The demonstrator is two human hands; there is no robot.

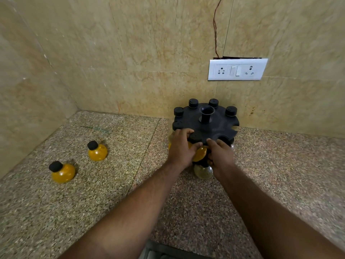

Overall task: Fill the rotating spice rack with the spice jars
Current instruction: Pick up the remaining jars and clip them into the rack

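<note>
A black rotating spice rack (214,124) stands on the granite counter near the back wall, with several black-capped jars hanging in its slots. My left hand (181,148) grips a yellow spice jar (200,153) at the rack's front edge, its black cap level with the top disc. My right hand (221,156) holds the rack's front right side beside that jar. A pale jar (203,171) hangs low under the hands. Two loose yellow jars with black caps lie on the counter at the left, one nearer (62,171) and one farther (97,151).
The granite counter (112,193) meets marble walls at the back and left. A white switch and socket plate (237,69) sits on the back wall above the rack, with a thin wire running up from it. A counter edge shows at the bottom.
</note>
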